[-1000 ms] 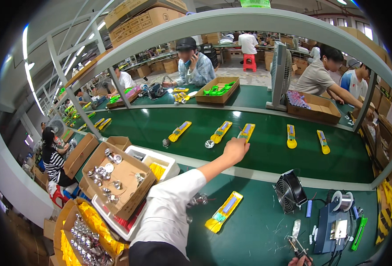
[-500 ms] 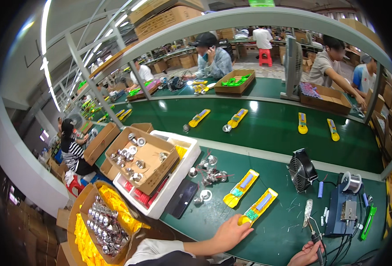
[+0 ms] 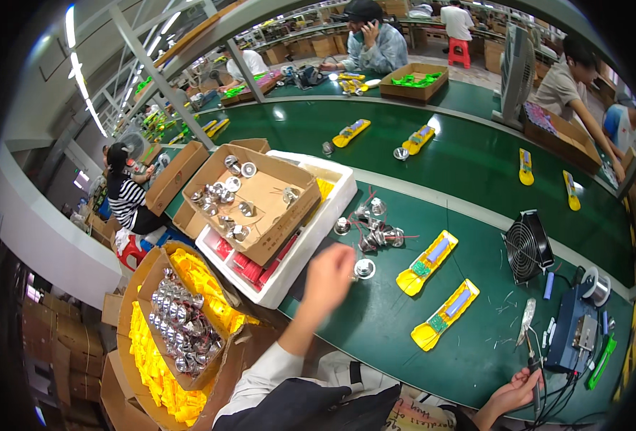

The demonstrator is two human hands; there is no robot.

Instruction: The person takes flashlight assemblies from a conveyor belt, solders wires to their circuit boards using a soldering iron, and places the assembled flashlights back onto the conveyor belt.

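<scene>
Green worktop (image 3: pixel 368 323) spreads across the lower right, bending toward the rim; clock directions run from the left hand (image 3: pixel 332 276). That hand is blurred above its left end, and whether the fingers grip anything I cannot tell; a flat dark object (image 3: pixel 300 286) is partly hidden there. Toward five o'clock, at the lower edge, a pale patch (image 3: pixel 422 416) bears dark lettering. At four, the right hand (image 3: pixel 515 391) is wrapped round a soldering iron (image 3: pixel 534 363). A large carton (image 3: pixel 240 352) with yellow parts (image 3: pixel 149 359) and silver reflectors stands at eight.

Between three and four lies the nearer yellow casing (image 3: pixel 426 337); at three, the farther yellow casing (image 3: pixel 408 281), then a blue soldering unit (image 3: pixel 562 345) and a black fan (image 3: pixel 526 246). Wired reflectors (image 3: pixel 383 235) cluster at one. At ten to eleven, an open carton (image 3: pixel 278 212) sits on a white foam box (image 3: pixel 343 188), its printing too small to read.

Beyond, a green belt (image 3: pixel 469 161) carries more casings (image 3: pixel 350 134); behind it, at twelve, a person (image 3: pixel 383 50) holds a phone.
</scene>
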